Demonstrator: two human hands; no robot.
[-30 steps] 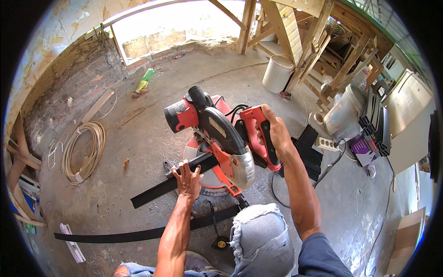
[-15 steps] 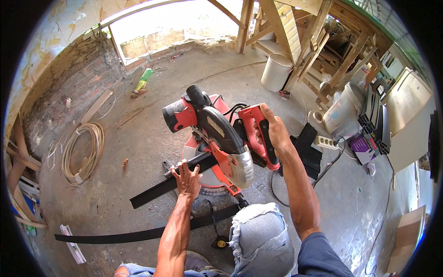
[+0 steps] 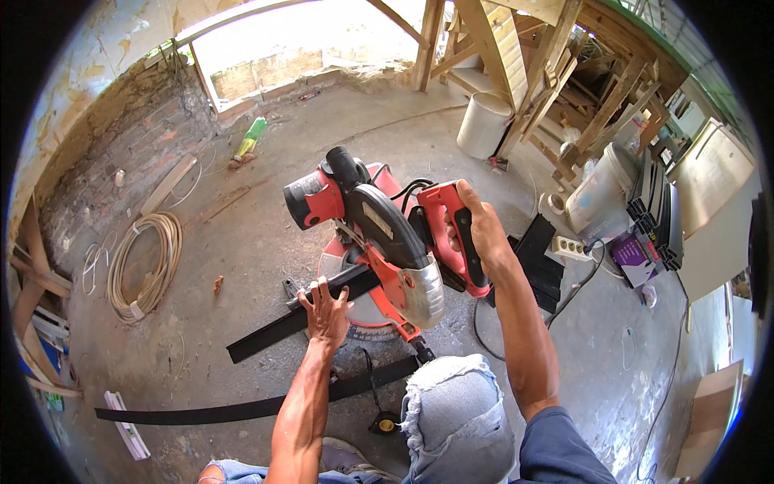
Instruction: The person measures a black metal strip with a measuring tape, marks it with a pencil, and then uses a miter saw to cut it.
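A red and black miter saw (image 3: pixel 385 230) stands on the floor before me. My right hand (image 3: pixel 484 234) is wrapped round its red handle (image 3: pixel 442 206), thumb along the top. To the left, my left hand (image 3: pixel 326 313) holds a black profile (image 3: pixel 264 334) down on the saw's base, fingers over its far edge and thumb on the near side. One end of this profile sticks out left of the hand; the other runs in under the blade guard (image 3: pixel 419 294), where the blade is hidden.
A long black strip (image 3: pixel 242 414) and a tape measure (image 3: pixel 385 423) lie close to my legs. Coiled hose (image 3: pixel 145 270) and a green bottle (image 3: pixel 250 139) are on the left. Buckets (image 3: pixel 484 125), a power strip (image 3: pixel 571 248), cables and stacked black profiles (image 3: pixel 657 206) stand right.
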